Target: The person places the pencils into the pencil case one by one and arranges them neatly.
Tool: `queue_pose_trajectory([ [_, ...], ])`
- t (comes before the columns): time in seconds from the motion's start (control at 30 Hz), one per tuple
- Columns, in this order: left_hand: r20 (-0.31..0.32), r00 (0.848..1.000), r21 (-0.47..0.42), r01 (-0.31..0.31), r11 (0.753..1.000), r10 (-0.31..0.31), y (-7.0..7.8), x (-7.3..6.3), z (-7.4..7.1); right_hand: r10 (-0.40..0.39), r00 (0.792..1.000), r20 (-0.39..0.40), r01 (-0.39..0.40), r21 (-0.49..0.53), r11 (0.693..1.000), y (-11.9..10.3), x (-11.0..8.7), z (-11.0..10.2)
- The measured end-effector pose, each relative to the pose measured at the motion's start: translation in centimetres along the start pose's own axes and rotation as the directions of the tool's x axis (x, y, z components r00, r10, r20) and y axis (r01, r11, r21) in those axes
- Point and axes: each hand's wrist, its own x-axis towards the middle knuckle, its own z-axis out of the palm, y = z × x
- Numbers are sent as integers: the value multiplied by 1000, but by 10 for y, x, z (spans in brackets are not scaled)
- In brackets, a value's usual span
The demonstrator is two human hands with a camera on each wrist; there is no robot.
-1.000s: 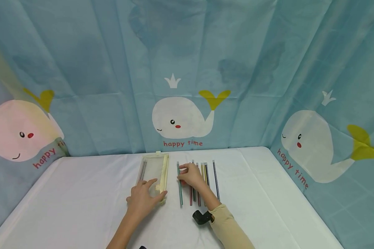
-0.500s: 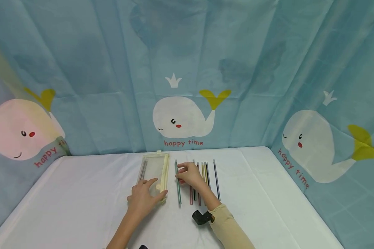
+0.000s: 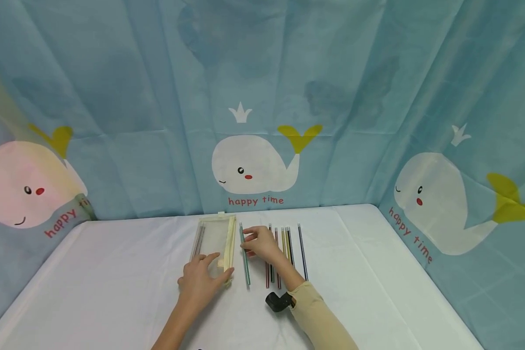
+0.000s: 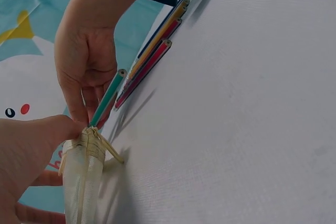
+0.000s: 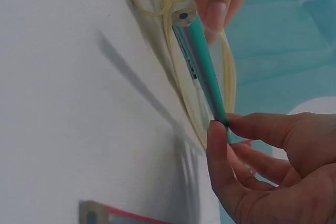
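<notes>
Setting: a fabric-screened tabletop area; whether it stands in a home, an office or a studio cannot be determined. Creased light-blue sheeting (image 3: 350, 58) hangs across the far side and along the left and right. It bears childlike printed white whales (image 3: 262, 167) with yellow tails, and red lettering (image 3: 255, 201) reading "happy time". The white-covered table (image 3: 376, 291) meets the sheeting at its far edge. Pencils (image 3: 303, 252) and a zippered pouch (image 3: 214, 236) on it are ordinary desk stationery.

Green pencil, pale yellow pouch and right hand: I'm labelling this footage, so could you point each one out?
Green pencil (image 5: 206, 69): right wrist view, on the middle of its shaft.
Pale yellow pouch (image 3: 215, 238): head view, on its see-through panel.
Right hand (image 3: 264, 244): head view, on the back of the hand.
</notes>
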Motion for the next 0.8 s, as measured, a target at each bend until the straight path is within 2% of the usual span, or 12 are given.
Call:
queue_pose_trajectory([
  [0.23, -32, 1000, -6, -2, 1000, 1, 0, -2, 2, 3, 999, 35, -3, 6, 1000, 0, 4, 5],
  [0.57, -30, 1000, -1, 4, 1000, -4, -1, -4, 2, 32, 998, 59, -33, 14, 999, 3, 19, 12],
  [0.8, -37, 999, -9, 4, 1000, -4, -2, -4, 3, 38, 996, 77, -42, 59, 997, 2, 28, 17],
])
